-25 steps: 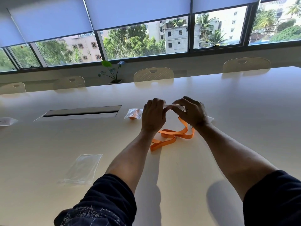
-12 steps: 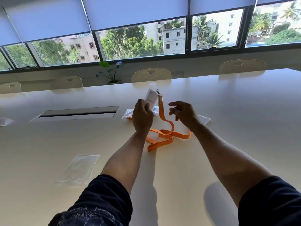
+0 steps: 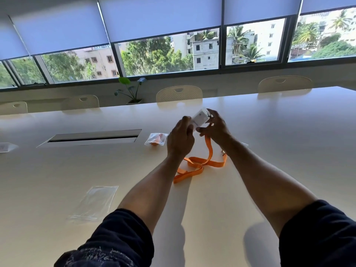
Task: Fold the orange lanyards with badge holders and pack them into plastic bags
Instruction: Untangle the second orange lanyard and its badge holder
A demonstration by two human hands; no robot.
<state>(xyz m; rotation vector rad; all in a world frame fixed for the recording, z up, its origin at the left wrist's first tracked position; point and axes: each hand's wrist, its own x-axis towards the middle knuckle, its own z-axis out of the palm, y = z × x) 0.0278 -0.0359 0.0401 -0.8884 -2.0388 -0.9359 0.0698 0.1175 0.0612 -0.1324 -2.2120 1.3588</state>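
You are holding the badge holder [image 3: 200, 118] up above the counter [image 3: 57, 170] with both hands. Your left hand [image 3: 180, 138] is gripping its near-left edge, the fingers [image 3: 185, 120] curled round it, and your right hand [image 3: 216, 128] is taking it from the right, thumb under the lower corner and the other fingers spreading over the far end where the clip sits. The card is tilting, its pale face turned toward you.

The orange lanyard [image 3: 200, 164] is hanging down from the holder between your wrists and is lying in loose, crossing loops on the counter just near of your hands, one end trailing toward you and to the left. A small metal fitting [image 3: 223, 152] is showing beside your right forearm.

An empty plastic bag [image 3: 94, 203] is lying flat on the near left of the counter, well apart from the lanyard. A packed bag [image 3: 156, 139] with orange inside is resting just left of your left hand. Farther left, a long cable slot [image 3: 92, 138] is set into the counter. Chairs [image 3: 179, 93] are standing along the far edge, and a potted plant [image 3: 131, 89] is sitting under the windows.
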